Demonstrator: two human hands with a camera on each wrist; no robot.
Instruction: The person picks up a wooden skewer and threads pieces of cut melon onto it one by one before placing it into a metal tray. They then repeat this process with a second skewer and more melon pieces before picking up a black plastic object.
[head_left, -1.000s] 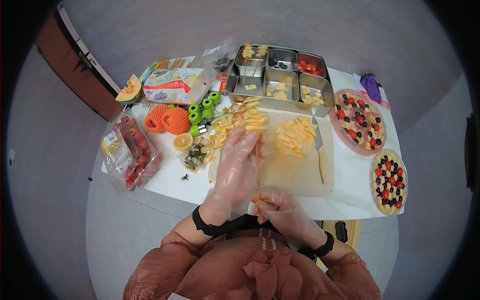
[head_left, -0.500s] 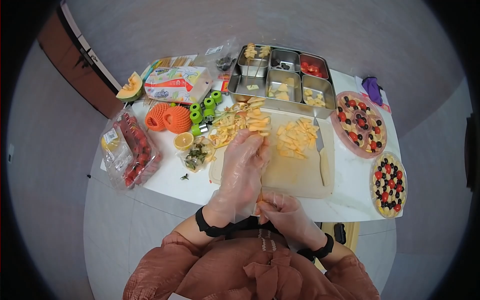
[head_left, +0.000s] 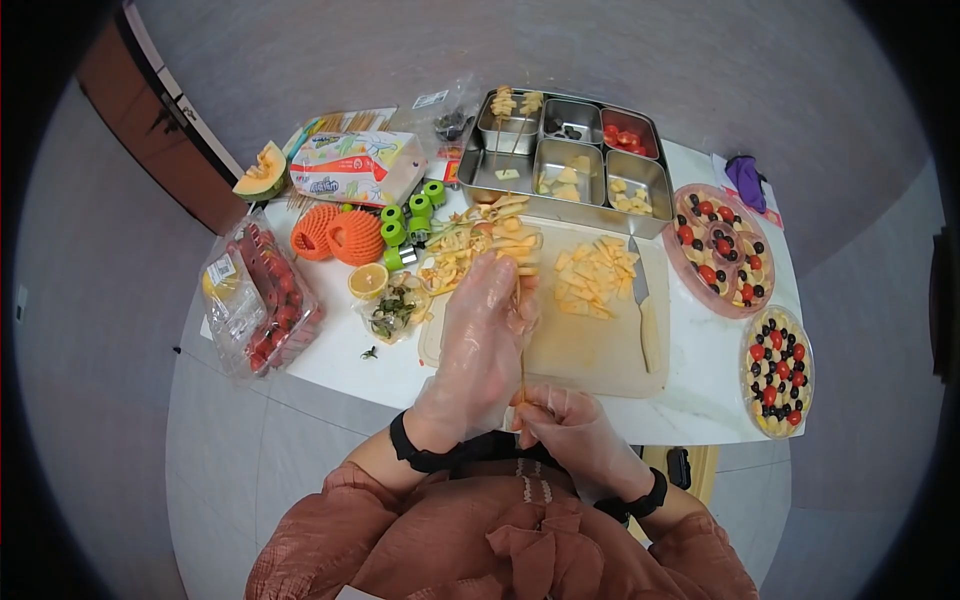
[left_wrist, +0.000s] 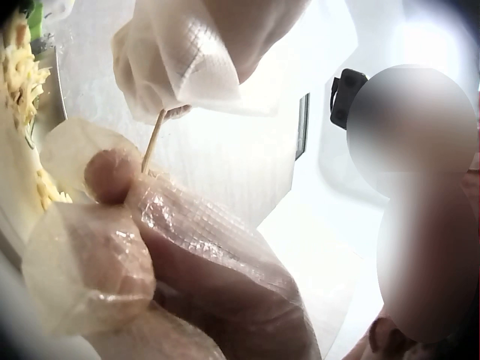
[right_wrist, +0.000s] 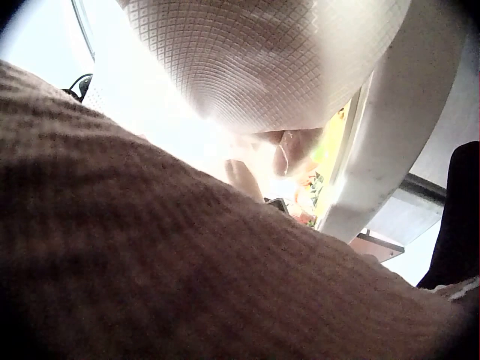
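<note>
Both hands wear clear plastic gloves and share a thin wooden skewer (head_left: 521, 368) held upright in front of the body. My left hand (head_left: 478, 335) wraps its fingers round the upper part and hides what is there. In the left wrist view the stick (left_wrist: 153, 142) comes out beside the left fingertips. Lower down, my right hand (head_left: 572, 425) pinches the skewer's bottom end near the waist. Behind the left hand lie melon strips and peelings (head_left: 460, 258). Cut melon pieces (head_left: 590, 275) and a knife (head_left: 647, 320) rest on the cutting board (head_left: 560, 365).
A steel tray (head_left: 565, 208) with compartments of fruit stands at the back. Two fruit platters (head_left: 778, 372) are at the right. On the left are a bag of strawberries (head_left: 270, 300), orange foam nets (head_left: 350, 238), green-handled cutters (head_left: 395, 232), a half lemon (head_left: 368, 281) and a melon wedge (head_left: 262, 178).
The left hand has shifted slightly up and down along the skewer, whose lower stretch shows again now. The right hand keeps its pinch at the bottom, nearly still.
</note>
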